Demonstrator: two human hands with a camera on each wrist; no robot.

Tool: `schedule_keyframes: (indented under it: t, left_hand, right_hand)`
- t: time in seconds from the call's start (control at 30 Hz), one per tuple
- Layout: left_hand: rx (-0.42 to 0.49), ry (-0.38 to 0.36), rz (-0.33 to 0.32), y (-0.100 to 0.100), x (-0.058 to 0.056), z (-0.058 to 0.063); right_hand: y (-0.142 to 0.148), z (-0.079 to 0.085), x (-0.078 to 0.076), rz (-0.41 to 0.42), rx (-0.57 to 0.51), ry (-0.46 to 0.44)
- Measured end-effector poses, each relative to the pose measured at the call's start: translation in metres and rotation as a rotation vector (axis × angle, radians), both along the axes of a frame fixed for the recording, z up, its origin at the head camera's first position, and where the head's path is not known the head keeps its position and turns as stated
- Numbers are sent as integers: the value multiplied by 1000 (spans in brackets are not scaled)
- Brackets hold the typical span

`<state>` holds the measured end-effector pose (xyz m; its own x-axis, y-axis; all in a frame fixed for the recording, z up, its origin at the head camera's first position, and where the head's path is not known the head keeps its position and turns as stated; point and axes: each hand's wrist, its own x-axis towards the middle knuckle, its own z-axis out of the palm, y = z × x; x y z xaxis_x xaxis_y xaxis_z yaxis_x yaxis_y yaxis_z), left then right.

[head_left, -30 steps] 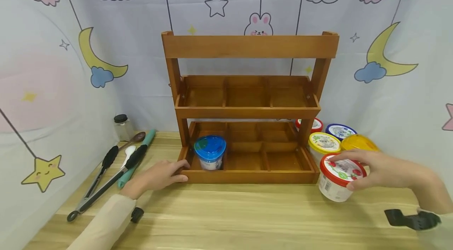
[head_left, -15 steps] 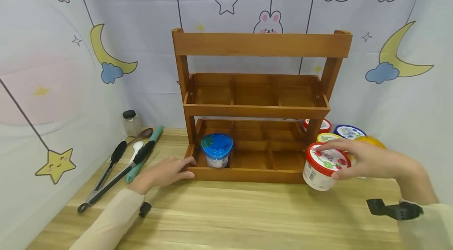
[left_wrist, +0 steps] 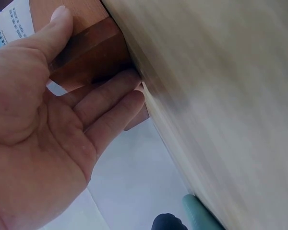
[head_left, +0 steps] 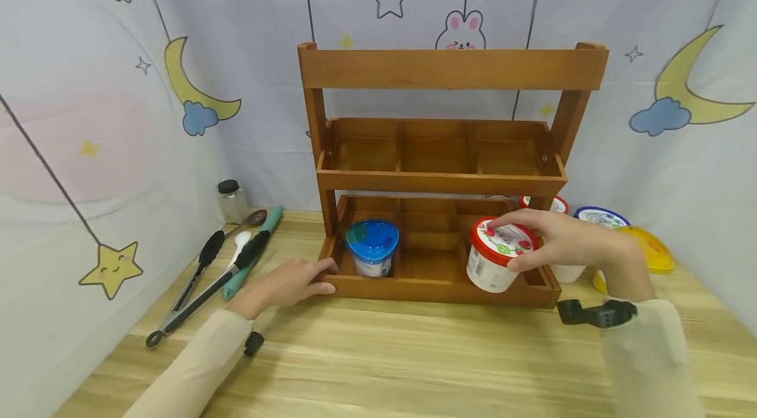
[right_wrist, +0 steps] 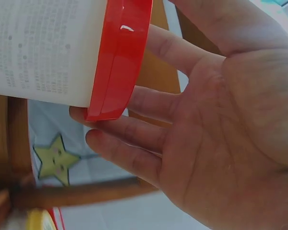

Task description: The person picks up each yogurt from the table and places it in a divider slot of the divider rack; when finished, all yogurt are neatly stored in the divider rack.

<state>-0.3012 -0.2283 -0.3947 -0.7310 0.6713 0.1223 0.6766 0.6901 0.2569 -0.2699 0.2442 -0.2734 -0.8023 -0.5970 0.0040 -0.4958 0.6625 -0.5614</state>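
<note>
My right hand (head_left: 558,240) grips a white tub with a red lid (head_left: 488,268) by its lid, raised at the right front of the wooden two-tier rack (head_left: 452,69). In the right wrist view the fingers reach round the red lid's rim (right_wrist: 120,62). At the rack's lower left front corner (left_wrist: 93,55), my left hand (head_left: 291,283) holds on, thumb on one side and fingers on the other. A tub with a blue lid (head_left: 374,244) stands in the lower tier's front left compartment.
Several lidded tubs stand behind and right of the rack, including a blue-lidded one (head_left: 600,215) and a yellow-lidded one (head_left: 650,250). Tongs (head_left: 189,303), a white spoon (head_left: 241,242), a brown spoon (head_left: 253,218), a teal-handled tool (head_left: 271,219) and a black-capped jar (head_left: 232,204) are left.
My right hand has carried the red-lidded tub leftward from the rack's right side to over its lower front edge. The left hand stays at the corner. The head view has shifted slightly.
</note>
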Motion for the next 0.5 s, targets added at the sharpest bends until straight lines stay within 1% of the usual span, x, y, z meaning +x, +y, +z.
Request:
schedule_keyframes:
  t: [0.1, 0.3, 0.4, 0.5]
  left_hand:
    - [-12, 1, 0, 0, 1, 2]
    - [-14, 7, 1, 1, 3, 4]
    - [-11, 3, -3, 1, 3, 5]
    - [-6, -17, 2, 0, 3, 6]
  right_hand:
    - [-11, -2, -7, 33, -15, 7]
    - [-34, -2, -19, 33, -10, 10]
    - [-46, -5, -23, 37, 22, 42]
    - [-57, -10, -27, 57, 37, 83]
